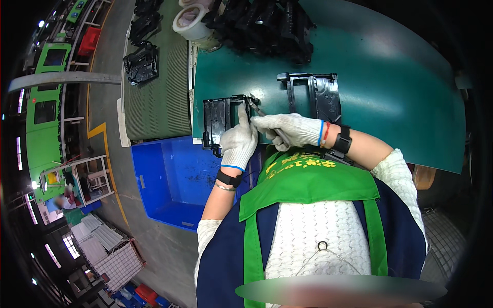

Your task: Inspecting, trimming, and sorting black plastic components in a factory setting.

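Both my hands wear white knit gloves. My left hand [239, 137] grips the lower right side of a black plastic frame [216, 119] at the front left of the green table, its index finger stretched along the frame's opening. In my right hand [291, 128] is a slim grey hand tool [258, 109], fingers closed round it. Its narrow tip meets the frame's upper right corner; the rest is mostly hidden by the glove, so its exact kind is unclear. A second black plastic frame [326, 95] lies on the table beyond my right hand.
A pile of black plastic parts [264, 28] stands on the green table's [390, 97] far side, beside tape rolls [191, 21]. To the left runs a ribbed conveyor belt [169, 87] carrying more black parts [141, 65]. Below it sits a blue bin [164, 179] with dark scraps.
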A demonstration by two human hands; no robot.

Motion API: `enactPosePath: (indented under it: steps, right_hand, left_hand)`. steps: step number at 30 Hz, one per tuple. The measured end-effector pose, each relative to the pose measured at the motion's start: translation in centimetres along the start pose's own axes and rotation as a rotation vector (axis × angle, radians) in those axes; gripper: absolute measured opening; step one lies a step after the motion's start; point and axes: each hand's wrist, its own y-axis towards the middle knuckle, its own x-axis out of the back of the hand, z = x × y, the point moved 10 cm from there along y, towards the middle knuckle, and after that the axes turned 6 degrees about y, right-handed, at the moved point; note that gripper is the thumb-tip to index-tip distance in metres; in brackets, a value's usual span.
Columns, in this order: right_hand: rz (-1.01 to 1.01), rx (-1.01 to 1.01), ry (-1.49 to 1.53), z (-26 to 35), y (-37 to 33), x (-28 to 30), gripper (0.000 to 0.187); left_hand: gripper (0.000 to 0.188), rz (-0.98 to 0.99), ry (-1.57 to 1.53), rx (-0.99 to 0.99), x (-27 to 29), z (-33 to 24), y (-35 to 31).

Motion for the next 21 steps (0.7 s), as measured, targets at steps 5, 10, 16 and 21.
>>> enactPosePath:
  steps: [5,10,16,21]
  right_hand:
    - [-0.118,-0.065,0.106,-0.6,1.0,1.2,0.041]
    - [-0.100,0.002,0.112,-0.2,2.3,0.8,0.039]
    - [0.060,-0.022,0.134,-0.2,1.0,-0.3,0.031]
    - [-0.278,0.578,-1.243,7.0,-7.8,-0.3,0.033]
  left_hand:
    - [0.068,0.033,0.044,-0.001,0.3,-0.3,0.3]
    - [0.068,0.022,0.079,0.000,0.2,-0.5,0.3]
    - [0.067,0.016,0.047,-0.006,0.0,-0.2,0.3]
    - [0.066,0.010,0.081,0.021,0.6,-0.2,0.2]
